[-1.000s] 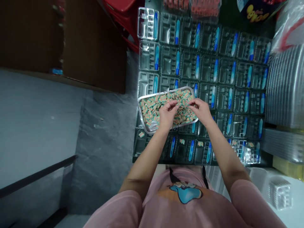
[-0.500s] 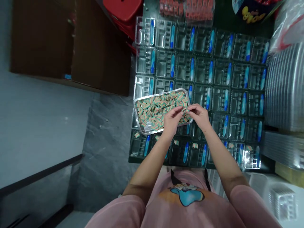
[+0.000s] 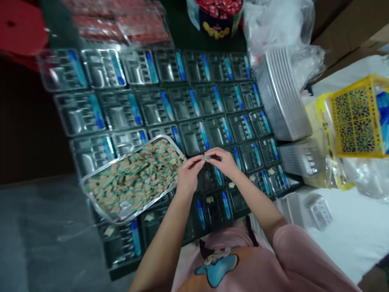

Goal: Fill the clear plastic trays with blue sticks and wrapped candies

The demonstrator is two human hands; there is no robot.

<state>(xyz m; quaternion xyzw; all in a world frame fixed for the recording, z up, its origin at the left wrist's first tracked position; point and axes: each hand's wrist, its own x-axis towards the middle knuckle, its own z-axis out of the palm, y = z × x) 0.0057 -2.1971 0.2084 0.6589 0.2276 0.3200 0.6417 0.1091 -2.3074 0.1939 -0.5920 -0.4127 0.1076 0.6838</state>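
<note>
Both hands meet just past the right end of a metal tray heaped with small pink-and-green striped pieces. My left hand is closed, thumb and fingers pinching one or more of these striped pieces. From the other side, my right hand pinches at the same spot. Beneath them lie rows of clear plastic compartment trays, each visible one with a blue pen-like stick along one side. In the nearest row, single striped pieces lie in several trays.
Stacked clear trays stand at the right, near a yellow basket. Along the back are packs of red items and a tub of red-wrapped things. A red stool is at the far left.
The view has swung toward the right and come closer. Both hands have moved off the heap in the metal tray to over the plastic trays beside it, still pinching striped pieces.
</note>
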